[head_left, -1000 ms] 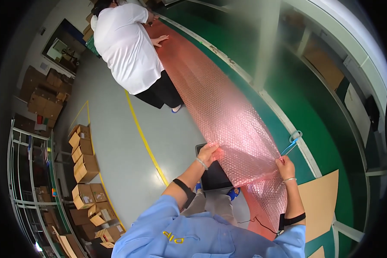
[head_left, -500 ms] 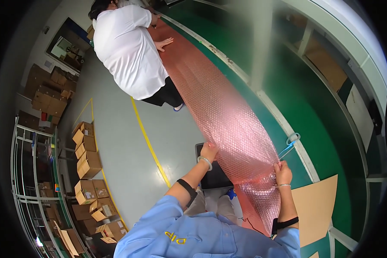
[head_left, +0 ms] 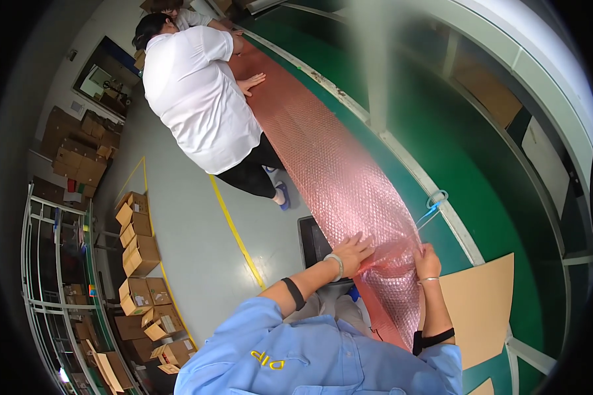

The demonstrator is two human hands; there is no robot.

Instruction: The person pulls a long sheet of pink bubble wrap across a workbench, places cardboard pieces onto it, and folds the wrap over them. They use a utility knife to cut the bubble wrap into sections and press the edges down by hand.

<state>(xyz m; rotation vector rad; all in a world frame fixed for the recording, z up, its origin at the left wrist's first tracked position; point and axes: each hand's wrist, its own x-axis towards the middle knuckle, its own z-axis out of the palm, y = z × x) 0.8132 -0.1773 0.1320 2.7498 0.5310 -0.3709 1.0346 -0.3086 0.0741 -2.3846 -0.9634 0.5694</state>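
Note:
A long sheet of pink bubble wrap (head_left: 336, 164) stretches along the green bench away from me, with its near end hanging crumpled in front of my body. My left hand (head_left: 353, 253) lies on the sheet near its left edge, fingers spread out. At the right edge my right hand (head_left: 428, 262) is closed on the bubble wrap, pinching it. Farther up, a co-worker (head_left: 201, 92) in a white shirt leans over the bench with a hand (head_left: 251, 83) flat on the sheet. Another person (head_left: 188, 16) is partly hidden behind.
Tan cardboard (head_left: 478, 309) lies right of my right arm. A blue tie (head_left: 431, 210) hangs at the bench rail (head_left: 418, 168). Below the bench edge is a black bin (head_left: 308, 240). Open cartons (head_left: 138, 257) and a metal rack (head_left: 59, 306) stand along the left.
My left hand has let go of the left edge and moved right and nearer, now flat on the bubble wrap. The co-worker's legs have shifted; the second person shows more.

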